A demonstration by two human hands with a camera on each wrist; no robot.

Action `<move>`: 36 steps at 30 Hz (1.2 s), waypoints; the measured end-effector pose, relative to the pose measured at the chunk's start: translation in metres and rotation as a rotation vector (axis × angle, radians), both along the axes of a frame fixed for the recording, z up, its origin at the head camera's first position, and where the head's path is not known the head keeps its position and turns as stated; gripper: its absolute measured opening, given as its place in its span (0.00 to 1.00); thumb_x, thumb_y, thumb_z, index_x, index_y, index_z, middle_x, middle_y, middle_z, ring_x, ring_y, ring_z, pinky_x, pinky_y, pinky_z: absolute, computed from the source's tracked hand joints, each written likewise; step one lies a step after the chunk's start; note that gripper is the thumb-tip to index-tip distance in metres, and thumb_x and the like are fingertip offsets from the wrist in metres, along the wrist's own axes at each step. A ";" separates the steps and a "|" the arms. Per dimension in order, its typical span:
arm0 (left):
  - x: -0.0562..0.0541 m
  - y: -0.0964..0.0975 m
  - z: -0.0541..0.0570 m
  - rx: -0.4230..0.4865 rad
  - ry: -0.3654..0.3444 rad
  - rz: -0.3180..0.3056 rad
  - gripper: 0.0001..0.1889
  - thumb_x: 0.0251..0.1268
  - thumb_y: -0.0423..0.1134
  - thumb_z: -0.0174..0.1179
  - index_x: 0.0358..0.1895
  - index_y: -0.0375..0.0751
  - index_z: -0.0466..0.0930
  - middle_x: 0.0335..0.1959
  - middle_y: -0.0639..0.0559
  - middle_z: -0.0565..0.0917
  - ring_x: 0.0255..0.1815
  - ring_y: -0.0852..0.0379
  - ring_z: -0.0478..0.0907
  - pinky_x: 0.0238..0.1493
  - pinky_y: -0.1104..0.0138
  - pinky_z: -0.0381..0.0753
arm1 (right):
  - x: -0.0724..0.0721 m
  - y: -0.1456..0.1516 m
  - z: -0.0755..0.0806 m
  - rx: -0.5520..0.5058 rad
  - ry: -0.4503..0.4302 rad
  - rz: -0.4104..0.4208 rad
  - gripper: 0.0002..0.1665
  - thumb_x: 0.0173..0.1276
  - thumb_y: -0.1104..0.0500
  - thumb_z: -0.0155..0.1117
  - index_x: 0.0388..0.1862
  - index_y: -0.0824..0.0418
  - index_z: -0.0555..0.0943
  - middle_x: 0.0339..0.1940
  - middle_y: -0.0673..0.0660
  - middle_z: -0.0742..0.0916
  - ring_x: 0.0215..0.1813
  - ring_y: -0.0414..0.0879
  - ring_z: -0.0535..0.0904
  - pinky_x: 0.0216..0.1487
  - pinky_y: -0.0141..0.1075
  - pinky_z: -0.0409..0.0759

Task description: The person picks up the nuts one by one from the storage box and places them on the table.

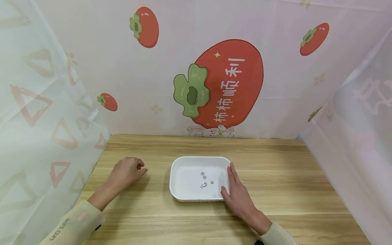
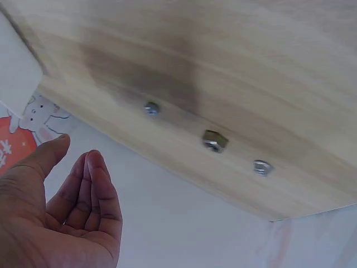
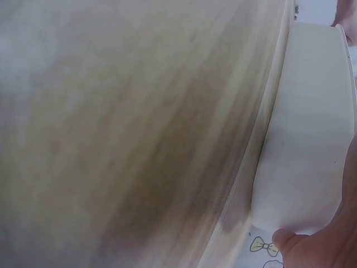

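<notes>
A white tray (image 1: 186, 200) stands on the wooden table, with several small metal nuts (image 1: 204, 184) lying inside it. My right hand (image 1: 242, 200) holds the tray's right end, the thumb over the rim and the fingers along the side; the right wrist view shows the tray's outer wall (image 3: 304, 123) beside that hand. Left of the tray, my left hand (image 1: 125, 172) hovers above the table with bent fingers and nothing visible between them. Beyond its fingertips in the left wrist view lie a small nut (image 2: 152, 108), a larger nut (image 2: 215, 141) and another small nut (image 2: 262, 167).
The wood-grain table (image 1: 275, 177) reaches a back wall covered by a cloth (image 1: 153, 75) printed with red persimmons. More cloth hangs along the left side (image 1: 36, 136) and the right side (image 1: 364, 136).
</notes>
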State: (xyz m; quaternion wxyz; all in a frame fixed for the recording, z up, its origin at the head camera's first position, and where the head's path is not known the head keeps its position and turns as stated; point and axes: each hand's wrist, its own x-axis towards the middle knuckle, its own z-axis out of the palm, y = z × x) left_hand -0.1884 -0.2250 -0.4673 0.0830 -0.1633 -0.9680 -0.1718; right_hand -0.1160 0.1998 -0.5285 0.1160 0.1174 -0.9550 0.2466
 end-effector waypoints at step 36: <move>-0.010 0.121 0.022 0.106 0.090 -0.197 0.09 0.57 0.39 0.80 0.34 0.37 0.92 0.25 0.53 0.87 0.25 0.61 0.78 0.30 0.66 0.80 | 0.000 -0.002 0.001 -0.001 -0.018 -0.003 0.47 0.77 0.53 0.63 0.83 0.75 0.56 0.88 0.67 0.56 0.73 0.67 0.75 0.66 0.58 0.79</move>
